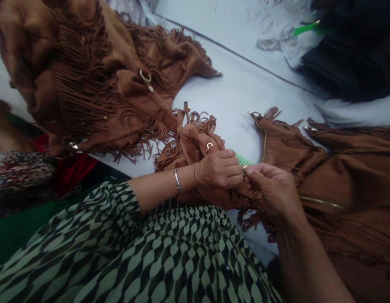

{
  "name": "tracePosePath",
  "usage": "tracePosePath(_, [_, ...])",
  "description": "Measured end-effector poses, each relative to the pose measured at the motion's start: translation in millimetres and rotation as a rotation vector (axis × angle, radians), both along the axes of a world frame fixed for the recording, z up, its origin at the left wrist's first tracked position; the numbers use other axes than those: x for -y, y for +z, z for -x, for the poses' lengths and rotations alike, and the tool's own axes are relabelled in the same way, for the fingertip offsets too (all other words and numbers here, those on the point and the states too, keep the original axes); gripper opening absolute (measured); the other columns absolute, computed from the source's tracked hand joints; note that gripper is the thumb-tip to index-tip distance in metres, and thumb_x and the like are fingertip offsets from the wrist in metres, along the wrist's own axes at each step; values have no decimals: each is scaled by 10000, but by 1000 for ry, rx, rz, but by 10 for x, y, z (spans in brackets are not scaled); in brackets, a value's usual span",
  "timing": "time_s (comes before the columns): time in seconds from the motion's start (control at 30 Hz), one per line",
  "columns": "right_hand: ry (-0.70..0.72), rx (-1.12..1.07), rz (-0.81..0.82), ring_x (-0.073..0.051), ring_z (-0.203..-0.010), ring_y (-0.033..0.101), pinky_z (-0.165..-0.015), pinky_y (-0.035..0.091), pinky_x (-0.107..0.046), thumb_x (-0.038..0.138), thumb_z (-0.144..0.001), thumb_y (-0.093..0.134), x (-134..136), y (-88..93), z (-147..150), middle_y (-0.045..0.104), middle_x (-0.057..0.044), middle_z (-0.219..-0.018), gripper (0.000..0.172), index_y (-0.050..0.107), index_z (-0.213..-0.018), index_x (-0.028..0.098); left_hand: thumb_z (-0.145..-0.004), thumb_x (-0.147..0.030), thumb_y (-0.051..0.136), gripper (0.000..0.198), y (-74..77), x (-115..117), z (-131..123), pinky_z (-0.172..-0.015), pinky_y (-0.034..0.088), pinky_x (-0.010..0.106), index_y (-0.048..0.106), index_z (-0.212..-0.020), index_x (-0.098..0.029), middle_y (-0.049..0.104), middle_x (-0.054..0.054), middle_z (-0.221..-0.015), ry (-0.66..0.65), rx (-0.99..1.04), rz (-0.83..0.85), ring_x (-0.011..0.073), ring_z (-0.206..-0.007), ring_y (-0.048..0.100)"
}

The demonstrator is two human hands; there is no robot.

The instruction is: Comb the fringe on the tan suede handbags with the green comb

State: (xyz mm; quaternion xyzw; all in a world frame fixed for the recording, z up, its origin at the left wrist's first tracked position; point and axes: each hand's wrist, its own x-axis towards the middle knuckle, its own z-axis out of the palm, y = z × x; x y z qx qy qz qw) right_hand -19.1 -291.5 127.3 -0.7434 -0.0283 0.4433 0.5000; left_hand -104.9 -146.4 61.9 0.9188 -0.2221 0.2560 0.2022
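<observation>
My left hand is closed in a fist over a bunched brown fringed suede-like garment, which has a gold horseshoe-shaped metal fitting. Facing it, my right hand has thumb and fingers pinched together on a small shiny metal piece close to the left knuckles. What that piece is attached to is hidden by the fingers. Just beyond the hands shows a row of thin green plastic teeth. I cannot make out whether either hand holds it.
More brown fringed garments with metal fittings lie at the left and, with gold zips, at the right of the white table. A dark folded pile and clear plastic are at the back right. Another person's arm is at far left.
</observation>
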Motion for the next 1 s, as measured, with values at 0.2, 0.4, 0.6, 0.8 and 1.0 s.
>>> tracePosePath(0.2, [-101, 120, 58, -54, -382, 408, -349, 305, -157, 285, -619, 704, -54, -54, 58, 513, 27, -448, 204, 578, -530, 152, -929, -151, 380, 277, 4, 5, 7, -672, 345, 311, 516, -690, -184, 505, -18, -614, 31, 117, -33, 114, -609, 453])
tracePosePath(0.4, [-124, 234, -1, -73, -403, 431, -385, 331, -180, 241, -614, 670, -76, -64, 51, 531, 24, -450, 144, 597, -520, 161, -920, -180, 393, 253, 68, 59, -18, -696, 324, 336, 520, -701, -181, 513, -14, -592, 219, 64, 69, 131, -596, 455])
tracePosePath(0.6, [-99, 395, -41, -97, -450, 487, -435, 397, -211, 269, -706, 665, 17, -94, 44, 566, 20, -528, 118, 643, -652, 167, -933, -246, 356, 299, 256, 79, -41, -770, 310, 359, 567, -736, -168, 554, 7, -632, 345, -123, 166, 149, -649, 489])
tracePosePath(0.8, [6, 675, 11, -134, -614, 591, -568, 481, -253, 333, -791, 645, 158, 20, 40, 669, -26, -788, 203, 699, -940, 207, -929, -322, 421, 260, 354, 67, -67, -811, 276, 371, 620, -836, -183, 594, 9, -709, 346, -310, 320, 160, -755, 528])
tracePosePath(1.0, [27, 438, -59, -97, -512, 559, -506, 487, -217, 337, -789, 658, 57, 201, -28, 639, 7, -666, 154, 705, -839, 199, -880, -244, 512, 170, 492, -69, -152, -827, 301, 335, 617, -771, -169, 635, -10, -765, 257, -527, 559, 141, -809, 548])
